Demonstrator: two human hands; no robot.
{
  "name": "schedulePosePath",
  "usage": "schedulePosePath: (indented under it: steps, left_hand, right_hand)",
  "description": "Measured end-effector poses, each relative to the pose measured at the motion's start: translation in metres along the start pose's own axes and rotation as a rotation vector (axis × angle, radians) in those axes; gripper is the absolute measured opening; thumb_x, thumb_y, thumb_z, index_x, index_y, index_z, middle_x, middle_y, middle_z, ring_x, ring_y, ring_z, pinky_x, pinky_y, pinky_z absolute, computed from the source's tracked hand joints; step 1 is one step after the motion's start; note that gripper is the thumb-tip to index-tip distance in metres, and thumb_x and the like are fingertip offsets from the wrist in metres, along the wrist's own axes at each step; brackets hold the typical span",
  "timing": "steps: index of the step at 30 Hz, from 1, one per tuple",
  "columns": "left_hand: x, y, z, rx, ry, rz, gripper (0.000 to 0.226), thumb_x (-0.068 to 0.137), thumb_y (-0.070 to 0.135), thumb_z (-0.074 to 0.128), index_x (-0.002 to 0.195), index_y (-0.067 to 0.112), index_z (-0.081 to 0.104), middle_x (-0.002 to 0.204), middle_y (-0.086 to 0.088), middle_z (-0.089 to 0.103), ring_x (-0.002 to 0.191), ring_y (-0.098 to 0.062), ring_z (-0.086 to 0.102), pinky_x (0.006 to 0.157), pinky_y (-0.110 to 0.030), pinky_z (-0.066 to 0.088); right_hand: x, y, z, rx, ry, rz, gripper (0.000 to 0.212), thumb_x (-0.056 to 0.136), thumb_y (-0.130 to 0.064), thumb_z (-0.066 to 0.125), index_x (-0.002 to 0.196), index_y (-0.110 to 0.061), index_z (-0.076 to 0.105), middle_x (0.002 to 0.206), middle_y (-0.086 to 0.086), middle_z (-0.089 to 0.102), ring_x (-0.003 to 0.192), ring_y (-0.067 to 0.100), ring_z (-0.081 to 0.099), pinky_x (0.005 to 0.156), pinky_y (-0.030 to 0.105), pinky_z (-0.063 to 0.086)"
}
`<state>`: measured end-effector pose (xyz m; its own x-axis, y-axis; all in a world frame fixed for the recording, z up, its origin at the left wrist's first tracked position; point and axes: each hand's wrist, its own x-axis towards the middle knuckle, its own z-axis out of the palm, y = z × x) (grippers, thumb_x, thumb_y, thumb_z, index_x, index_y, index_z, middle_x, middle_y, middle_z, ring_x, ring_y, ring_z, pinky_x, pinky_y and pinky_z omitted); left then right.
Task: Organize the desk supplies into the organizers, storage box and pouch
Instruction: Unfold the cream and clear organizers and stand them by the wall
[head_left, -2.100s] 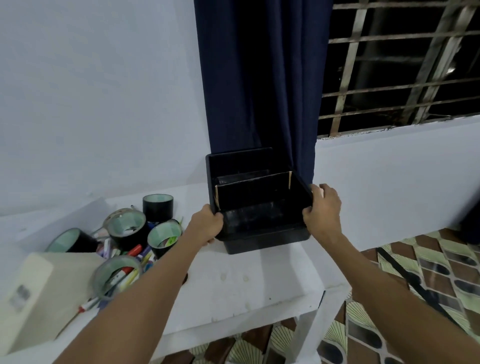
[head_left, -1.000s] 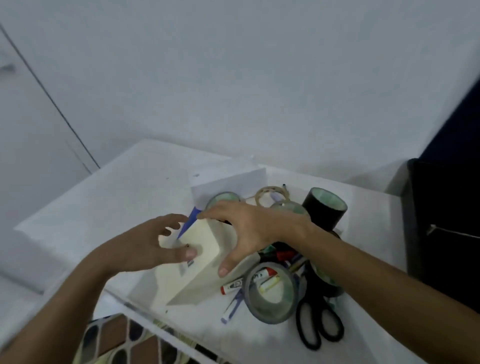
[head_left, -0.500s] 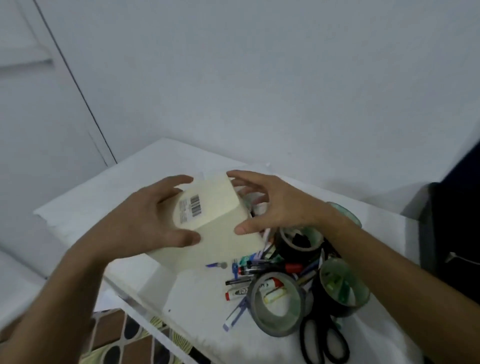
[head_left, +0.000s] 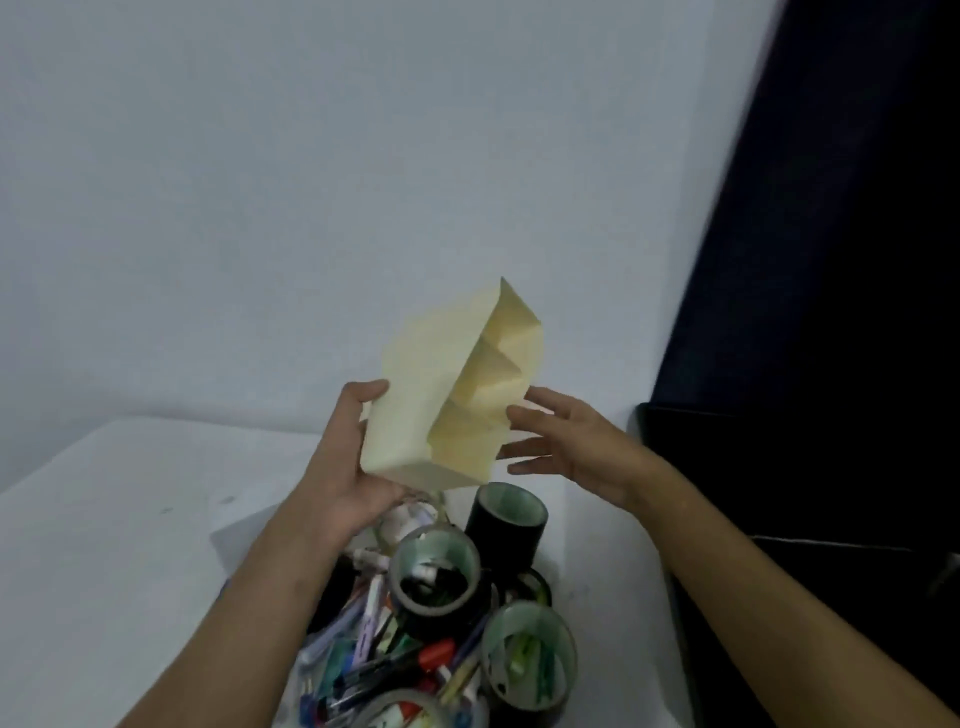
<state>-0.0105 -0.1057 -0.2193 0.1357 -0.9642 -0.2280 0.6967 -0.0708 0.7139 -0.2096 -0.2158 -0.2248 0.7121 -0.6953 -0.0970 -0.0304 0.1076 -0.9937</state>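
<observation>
- The cream organizer (head_left: 441, 395) is held up above the white table (head_left: 104, 519), tilted, its stepped compartments showing nothing inside.
- Left hand (head_left: 353, 467) grips its lower left corner, thumb along the side.
- Right hand (head_left: 566, 441) has its fingers spread, tips touching the organizer's right edge.
- Below lie tape rolls (head_left: 436, 582) amid pens (head_left: 374, 649); a black box (head_left: 779, 519) stands to the right.

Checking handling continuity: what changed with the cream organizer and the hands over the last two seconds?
Both hands let go of the black storage box and took up the cream organizer from the table. It rose and turned, compartments now showing. The left hand grips it; the right hand has opened beside it. The tape rolls and pens stayed piled.
</observation>
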Motion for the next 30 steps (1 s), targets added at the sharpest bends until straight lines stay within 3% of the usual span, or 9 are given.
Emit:
schedulePosePath:
  steps: [3, 7, 10, 12, 14, 16, 18, 24, 30]
  left_hand:
    - [0.044, -0.021, 0.025, 0.112, -0.011, -0.051, 0.045, 0.082, 0.041, 0.05, 0.116, 0.014, 0.064, 0.112, -0.013, 0.068, 0.102, -0.031, 0.062, 0.092, -0.041, 0.046]
    - [0.084, -0.032, 0.045, 0.708, 0.114, 0.11, 0.034, 0.091, 0.038, 0.043, 0.108, 0.015, 0.062, 0.102, -0.009, 0.066, 0.085, -0.025, 0.062, 0.072, -0.034, 0.05]
    - [0.103, -0.039, 0.053, 0.966, 0.077, 0.143, 0.033, 0.091, 0.048, 0.042, 0.111, 0.027, 0.057, 0.113, 0.0, 0.061, 0.098, -0.022, 0.062, 0.09, -0.04, 0.051]
    - [0.114, -0.046, 0.054, 1.067, -0.003, 0.122, 0.038, 0.088, 0.053, 0.044, 0.115, 0.03, 0.058, 0.11, 0.003, 0.063, 0.098, -0.02, 0.063, 0.091, -0.04, 0.051]
    - [0.124, -0.055, 0.05, 1.236, -0.073, 0.142, 0.038, 0.083, 0.046, 0.051, 0.115, 0.028, 0.059, 0.099, 0.002, 0.068, 0.086, -0.018, 0.065, 0.082, -0.037, 0.054]
    - [0.135, -0.062, 0.042, 1.395, -0.107, 0.182, 0.036, 0.083, 0.026, 0.052, 0.118, 0.025, 0.06, 0.086, -0.001, 0.07, 0.075, -0.018, 0.064, 0.075, -0.033, 0.054]
    - [0.146, -0.067, 0.031, 1.437, -0.101, 0.158, 0.045, 0.082, 0.015, 0.049, 0.126, 0.019, 0.058, 0.085, -0.005, 0.072, 0.077, -0.021, 0.067, 0.079, -0.036, 0.056]
    - [0.171, -0.08, 0.014, 1.434, -0.104, 0.071, 0.063, 0.073, 0.018, 0.052, 0.136, 0.012, 0.051, 0.08, -0.006, 0.074, 0.07, -0.02, 0.071, 0.086, -0.041, 0.057]
    - [0.176, -0.082, 0.016, 1.41, -0.088, 0.088, 0.045, 0.078, 0.006, 0.05, 0.12, 0.015, 0.066, 0.082, -0.012, 0.074, 0.074, -0.025, 0.072, 0.082, -0.042, 0.058]
  right_hand:
    - [-0.006, 0.001, -0.019, 0.026, 0.156, -0.019, 0.021, 0.098, -0.017, 0.051, 0.114, -0.01, 0.063, 0.103, 0.013, 0.071, 0.083, 0.029, 0.071, 0.081, 0.039, 0.059]
    - [-0.005, 0.0, -0.046, -0.192, 0.399, -0.056, 0.023, 0.097, -0.011, 0.046, 0.111, -0.012, 0.064, 0.101, 0.013, 0.071, 0.082, 0.028, 0.072, 0.072, 0.035, 0.06]
    - [0.005, 0.014, -0.057, -0.357, 0.555, -0.028, 0.026, 0.095, -0.01, 0.042, 0.107, -0.006, 0.065, 0.098, 0.016, 0.07, 0.081, 0.026, 0.071, 0.069, 0.038, 0.061]
    - [0.014, 0.028, -0.059, -0.476, 0.626, 0.021, 0.026, 0.095, -0.011, 0.042, 0.105, -0.003, 0.064, 0.097, 0.017, 0.069, 0.082, 0.028, 0.07, 0.068, 0.039, 0.061]
    - [0.022, 0.041, -0.06, -0.554, 0.659, 0.066, 0.025, 0.096, -0.012, 0.041, 0.105, -0.004, 0.063, 0.097, 0.015, 0.067, 0.083, 0.029, 0.068, 0.068, 0.04, 0.06]
    - [0.029, 0.051, -0.061, -0.595, 0.671, 0.097, 0.025, 0.096, -0.012, 0.041, 0.105, -0.005, 0.063, 0.098, 0.013, 0.066, 0.085, 0.029, 0.066, 0.074, 0.044, 0.059]
    - [0.034, 0.059, -0.061, -0.628, 0.682, 0.124, 0.026, 0.096, -0.012, 0.041, 0.106, -0.005, 0.064, 0.099, 0.012, 0.066, 0.087, 0.028, 0.064, 0.079, 0.044, 0.058]
    - [0.04, 0.077, -0.07, -0.645, 0.704, 0.126, 0.029, 0.097, -0.013, 0.042, 0.113, -0.009, 0.065, 0.108, 0.012, 0.067, 0.094, 0.028, 0.064, 0.083, 0.044, 0.056]
    - [0.044, 0.08, -0.07, -0.629, 0.703, 0.124, 0.027, 0.098, -0.021, 0.046, 0.115, -0.012, 0.065, 0.106, 0.009, 0.068, 0.095, 0.027, 0.064, 0.081, 0.047, 0.057]
